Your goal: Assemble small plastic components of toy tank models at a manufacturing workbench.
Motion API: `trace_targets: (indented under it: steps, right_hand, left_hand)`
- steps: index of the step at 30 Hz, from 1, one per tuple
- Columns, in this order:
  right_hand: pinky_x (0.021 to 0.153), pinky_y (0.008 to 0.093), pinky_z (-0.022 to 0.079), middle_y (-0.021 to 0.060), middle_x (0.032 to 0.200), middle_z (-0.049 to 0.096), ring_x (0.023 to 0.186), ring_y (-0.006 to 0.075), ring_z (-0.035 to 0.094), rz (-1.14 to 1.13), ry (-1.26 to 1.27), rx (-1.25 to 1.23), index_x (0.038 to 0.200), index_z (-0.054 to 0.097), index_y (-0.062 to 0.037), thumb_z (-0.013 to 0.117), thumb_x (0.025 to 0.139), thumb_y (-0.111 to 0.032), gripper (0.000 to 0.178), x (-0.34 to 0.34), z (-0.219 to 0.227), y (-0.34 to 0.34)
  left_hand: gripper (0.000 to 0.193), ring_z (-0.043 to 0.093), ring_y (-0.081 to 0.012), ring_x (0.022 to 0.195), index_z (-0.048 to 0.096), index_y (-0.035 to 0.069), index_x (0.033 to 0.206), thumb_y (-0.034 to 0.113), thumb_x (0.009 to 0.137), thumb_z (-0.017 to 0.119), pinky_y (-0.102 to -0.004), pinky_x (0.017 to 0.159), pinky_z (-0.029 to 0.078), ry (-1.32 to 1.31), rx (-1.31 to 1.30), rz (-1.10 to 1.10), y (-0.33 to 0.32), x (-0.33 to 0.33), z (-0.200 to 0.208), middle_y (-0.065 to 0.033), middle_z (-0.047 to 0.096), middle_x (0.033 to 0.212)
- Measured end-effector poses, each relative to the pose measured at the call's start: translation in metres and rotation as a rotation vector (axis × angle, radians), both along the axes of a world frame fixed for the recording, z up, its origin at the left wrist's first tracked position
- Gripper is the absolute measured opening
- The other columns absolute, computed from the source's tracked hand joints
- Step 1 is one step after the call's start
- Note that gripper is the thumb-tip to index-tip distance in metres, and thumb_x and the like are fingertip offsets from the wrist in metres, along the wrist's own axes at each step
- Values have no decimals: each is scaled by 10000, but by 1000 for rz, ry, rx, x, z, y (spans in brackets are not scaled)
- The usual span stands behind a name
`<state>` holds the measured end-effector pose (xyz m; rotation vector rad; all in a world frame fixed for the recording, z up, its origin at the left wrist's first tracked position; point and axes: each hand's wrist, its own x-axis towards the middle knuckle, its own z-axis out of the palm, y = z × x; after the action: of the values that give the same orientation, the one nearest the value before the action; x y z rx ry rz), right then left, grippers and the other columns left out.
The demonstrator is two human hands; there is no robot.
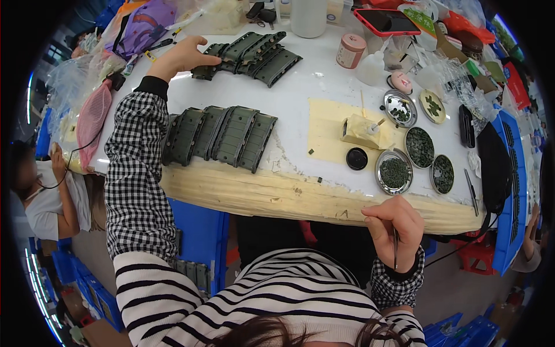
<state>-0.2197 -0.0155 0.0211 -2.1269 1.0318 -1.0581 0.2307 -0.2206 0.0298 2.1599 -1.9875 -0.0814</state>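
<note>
At the back left, my left hand [184, 56] reaches over the table with thumb and forefinger apart. Its thumb touches the left end of a pile of dark green ribbed panels [254, 49]. Closer in, a row of similar overlapping green panels [222, 136] lies by the table's front edge. My right hand [399, 225] is closed at the front edge, pinching slim metal tweezers [396, 251] that point down toward my wrist. Beyond it stand round dishes of small dark green pieces: a metal dish [394, 172], a black-filled oval one [420, 147] and a smaller one [443, 173].
A yellow-wrapped block [364, 133] with a small nozzle sits on a yellow sheet [324, 118], near a black round cap [356, 158]. Behind are a pink tin [351, 51], a red-cased phone [386, 22] and plastic bags. Blue crates flank the table; another person [49, 196] sits at left.
</note>
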Motion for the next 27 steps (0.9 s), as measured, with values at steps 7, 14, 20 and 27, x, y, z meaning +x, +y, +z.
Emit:
trace_targets:
  steps: [7, 14, 20, 27]
  right_hand:
    - [554, 274, 443, 95, 741, 594, 600, 176, 571, -212, -175, 130, 881, 683, -5, 297, 946, -579, 695, -34, -6, 10]
    - [606, 292, 467, 125, 703, 636, 623, 213, 607, -175, -87, 243, 816, 698, 6, 19, 870, -747, 1015, -44, 0, 5]
    - [672, 251, 471, 112, 809, 656, 724, 172, 620, -242, -105, 184, 1003, 686, 28, 602, 908, -264, 319, -38, -4, -19]
    - [649, 222, 460, 78, 832, 659, 707, 110, 590, -321, -211, 244, 1006, 664, 21, 632, 881, -46, 146, -40, -26, -41]
  left_hand:
    - [792, 633, -179, 833, 384, -2, 1405, 228, 755, 774, -304, 707, 497, 372, 94, 71, 2, -4, 11, -137, 670, 972]
    - [608, 627, -200, 943, 435, -52, 1284, 186, 803, 722, -330, 893, 510, 1315, -139, -59, 98, -9, 37, -144, 609, 1106]
    - [726, 684, -226, 767, 331, -49, 1346, 35, 736, 715, -307, 738, 572, 1899, 43, -362, 215, -143, 15, -154, 642, 962]
    - [573, 659, -251, 953, 359, -21, 1339, 58, 855, 656, -392, 852, 549, 2258, 335, -86, 213, -219, -24, -154, 638, 1037]
